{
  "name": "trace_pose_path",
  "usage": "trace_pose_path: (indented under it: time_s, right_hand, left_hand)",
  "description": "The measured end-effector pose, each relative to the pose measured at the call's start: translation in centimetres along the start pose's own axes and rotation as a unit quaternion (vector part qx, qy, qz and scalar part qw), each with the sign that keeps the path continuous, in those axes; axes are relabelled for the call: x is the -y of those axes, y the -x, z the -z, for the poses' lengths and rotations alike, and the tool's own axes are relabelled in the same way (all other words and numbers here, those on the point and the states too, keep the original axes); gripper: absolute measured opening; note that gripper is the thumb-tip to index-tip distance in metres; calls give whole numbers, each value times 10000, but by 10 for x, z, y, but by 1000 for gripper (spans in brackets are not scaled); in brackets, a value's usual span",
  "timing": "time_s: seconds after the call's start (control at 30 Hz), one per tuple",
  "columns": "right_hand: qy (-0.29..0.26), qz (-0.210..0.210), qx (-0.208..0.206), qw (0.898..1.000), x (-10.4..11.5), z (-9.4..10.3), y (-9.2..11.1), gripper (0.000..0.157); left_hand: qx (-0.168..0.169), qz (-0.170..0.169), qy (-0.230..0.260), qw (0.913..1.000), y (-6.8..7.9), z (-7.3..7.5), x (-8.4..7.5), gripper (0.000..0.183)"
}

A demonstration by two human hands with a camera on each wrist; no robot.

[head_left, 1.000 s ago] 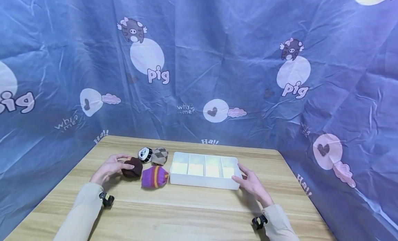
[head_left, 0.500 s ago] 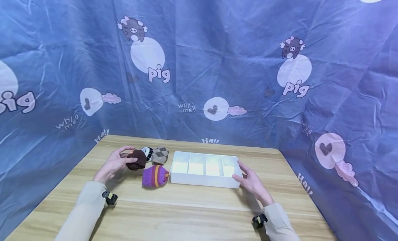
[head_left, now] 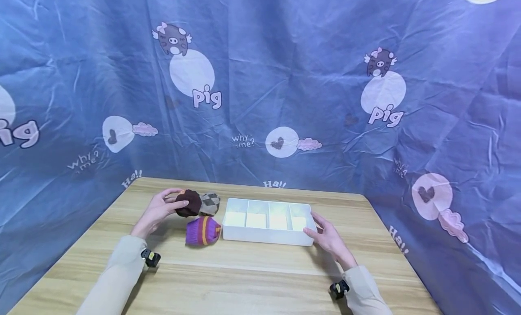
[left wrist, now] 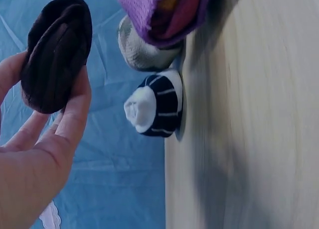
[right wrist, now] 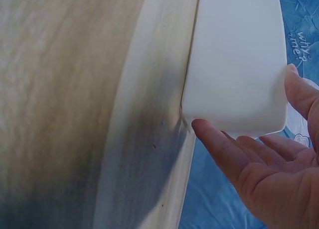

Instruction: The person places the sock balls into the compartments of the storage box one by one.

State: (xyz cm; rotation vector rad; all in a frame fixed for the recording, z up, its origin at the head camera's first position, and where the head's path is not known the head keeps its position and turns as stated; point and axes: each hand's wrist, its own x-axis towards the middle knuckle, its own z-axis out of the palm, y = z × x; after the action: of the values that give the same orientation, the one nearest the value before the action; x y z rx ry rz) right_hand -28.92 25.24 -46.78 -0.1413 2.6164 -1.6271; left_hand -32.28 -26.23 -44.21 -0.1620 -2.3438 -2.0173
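Left hand (head_left: 160, 209) is pinching a dark brown, rounded cloth bundle (head_left: 189, 204) between thumb and fingers, holding it above the wooden table (head_left: 228, 279), near a purple striped knit bundle (head_left: 203, 231). Right hand's (head_left: 330, 241) fingers are gripping one end of a white plastic four-compartment box (head_left: 264, 236).

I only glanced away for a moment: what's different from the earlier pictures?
The left hand carried the dark brown rolled sock rightward and farther off, hiding the black-and-white sock from the head view. Unmoved: right hand holding the white divided tray, purple striped sock, argyle sock.
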Motion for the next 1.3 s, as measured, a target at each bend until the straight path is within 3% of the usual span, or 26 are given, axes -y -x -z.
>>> trace_pose_path:
  time_s: [0.27, 0.6, 1.0, 1.3]
  right_hand:
    - [-100, -30, 37, 9999, -2, -1, -1, 76]
    - [-858, -111, 157, 9961, -4, 3, 5, 68]
    - [-848, -174, 70, 9962, -6, 4, 6, 64]
    - [-922, -126, 128, 9956, -9, 4, 5, 63]
  left_hand:
    - [-4, -25, -66, 10000, -1, -15, -2, 64]
    - [23, 50, 35, 10000, -6, -37, -4, 65]
    - [133, -148, 80, 9998, -11, -63, -13, 61]
    - [328, -44, 342, 9989, -11, -78, -17, 62]
